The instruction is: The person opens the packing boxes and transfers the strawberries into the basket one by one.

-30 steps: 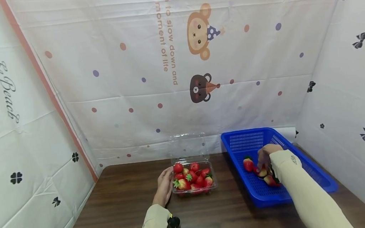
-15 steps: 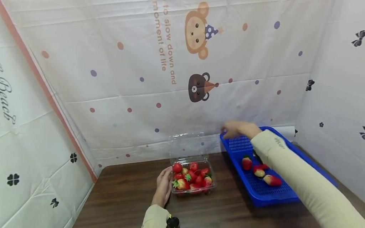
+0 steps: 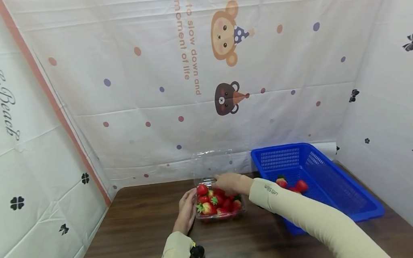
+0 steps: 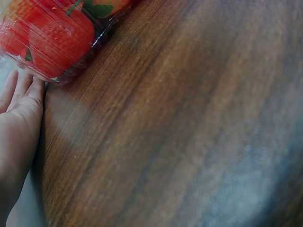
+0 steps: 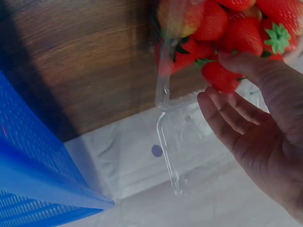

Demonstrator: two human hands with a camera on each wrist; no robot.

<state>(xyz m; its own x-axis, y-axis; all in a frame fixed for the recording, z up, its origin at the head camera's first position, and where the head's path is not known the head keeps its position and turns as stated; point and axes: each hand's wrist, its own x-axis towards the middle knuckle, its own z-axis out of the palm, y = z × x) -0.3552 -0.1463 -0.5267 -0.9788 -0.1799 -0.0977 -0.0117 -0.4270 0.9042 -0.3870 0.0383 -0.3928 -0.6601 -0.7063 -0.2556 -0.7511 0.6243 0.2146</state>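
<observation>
Nearest: left sleeve (image 3: 174, 256) over the table (image 3: 134, 224), a black device (image 3: 198, 252) beside its cuff. Left grip (image 3: 186, 210) wide, fingers straight, fingertips against the left wall of the clear box (image 3: 218, 216). No change noted there over the last second; box appears to sit in the same spot.

Box: filled with red strawberries (image 3: 207, 208), several with green tops.

Main change: right grip (image 3: 231, 183), a second ago down among the fruit in the basket, then over the basket's far left corner, is now above the far right part of the box. Right wrist view: grip narrow, thumb on one side and fingertips on the other of a single strawberry (image 5: 221, 79), at the box's far edge. Judged held; cannot tell whether it already rests on the others.

Right: blue basket (image 3: 366, 214), some loose strawberries (image 3: 301, 186) visible inside; right sleeve (image 3: 307, 210) hides part, remaining count uncertain.

Farther: clear lid (image 3: 213, 163) raised behind the box, before the printed curtain (image 3: 145, 85).

Reading: work has shifted from basket to box, probably one strawberry carried across.
</observation>
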